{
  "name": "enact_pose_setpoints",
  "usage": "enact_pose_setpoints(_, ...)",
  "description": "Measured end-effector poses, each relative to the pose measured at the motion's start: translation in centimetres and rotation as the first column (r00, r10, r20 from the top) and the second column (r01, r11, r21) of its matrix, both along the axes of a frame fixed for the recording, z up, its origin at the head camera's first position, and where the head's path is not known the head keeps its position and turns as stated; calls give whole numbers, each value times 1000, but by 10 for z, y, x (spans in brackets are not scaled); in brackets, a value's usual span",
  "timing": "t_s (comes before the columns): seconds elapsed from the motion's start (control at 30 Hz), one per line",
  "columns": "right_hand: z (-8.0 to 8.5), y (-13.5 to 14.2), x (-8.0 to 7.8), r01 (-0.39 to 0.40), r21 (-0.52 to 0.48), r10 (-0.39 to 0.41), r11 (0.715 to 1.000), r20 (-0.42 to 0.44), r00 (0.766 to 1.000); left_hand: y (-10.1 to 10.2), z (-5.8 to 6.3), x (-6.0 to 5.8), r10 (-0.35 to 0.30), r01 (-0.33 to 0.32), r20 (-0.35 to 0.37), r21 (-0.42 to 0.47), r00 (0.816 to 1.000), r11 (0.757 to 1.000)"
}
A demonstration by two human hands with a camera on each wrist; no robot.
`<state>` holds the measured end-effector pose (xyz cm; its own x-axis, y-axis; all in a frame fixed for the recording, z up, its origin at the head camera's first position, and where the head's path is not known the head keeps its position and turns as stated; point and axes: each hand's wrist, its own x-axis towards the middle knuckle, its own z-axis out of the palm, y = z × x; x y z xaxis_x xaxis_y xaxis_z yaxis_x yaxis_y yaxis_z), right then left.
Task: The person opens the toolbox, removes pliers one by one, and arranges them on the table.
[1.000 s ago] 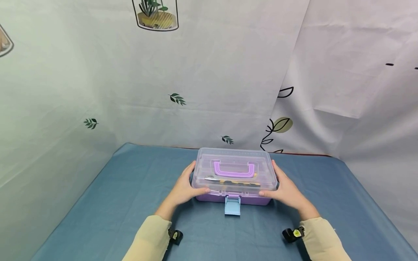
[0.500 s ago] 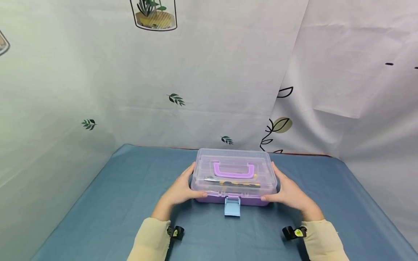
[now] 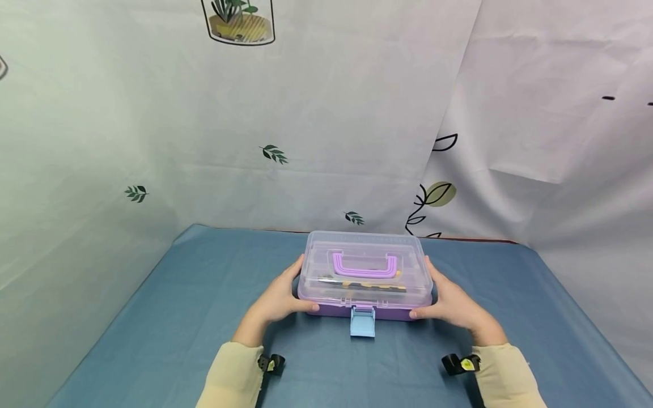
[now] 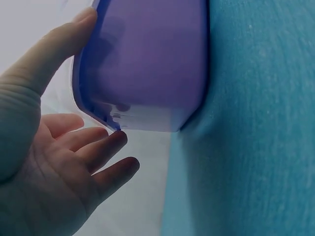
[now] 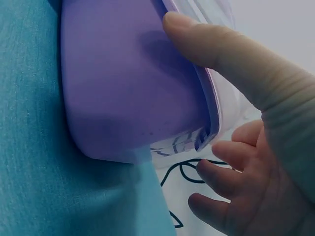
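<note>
A storage box with a purple base (image 3: 336, 311) and a clear lid (image 3: 316, 266) sits on the blue cloth, its lid lying down over the base. The lid carries a purple handle (image 3: 365, 274), folded flat. At the front, a light blue latch (image 3: 363, 323) hangs outward. Yellow and dark things show dimly through the lid. My left hand (image 3: 272, 300) holds the left end, thumb (image 4: 74, 37) at the front rim and fingers round the side. At the opposite end, my right hand (image 3: 456, 303) grips likewise, thumb (image 5: 197, 42) on the rim.
Blue cloth (image 3: 214, 283) covers the table around the box. Behind it hangs a pale curtain (image 3: 326, 113) printed with leaves, with more of it along both sides. A small black camera (image 3: 272, 364) is strapped at the left wrist, another camera (image 3: 459, 364) at the right.
Both thumbs have slid from the lid's front corners outward and down to the base's rim. The box has stayed in almost the same place, and the latch still hangs outward.
</note>
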<state>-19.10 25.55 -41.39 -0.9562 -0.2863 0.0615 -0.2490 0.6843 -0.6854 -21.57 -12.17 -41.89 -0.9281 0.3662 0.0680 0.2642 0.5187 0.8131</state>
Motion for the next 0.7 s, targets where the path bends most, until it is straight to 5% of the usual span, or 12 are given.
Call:
enact_pose_setpoints(0.4, -1, 2, 1, 48, 28, -48, 998, -9, 999, -1, 1, 1, 44, -45, -25, -29, 999, 999)
enact_pose_setpoints(0.7, 6, 0, 4, 114, -8, -114, 993, -66, 991, -1, 1, 1, 72, -64, -83, 88, 994, 994)
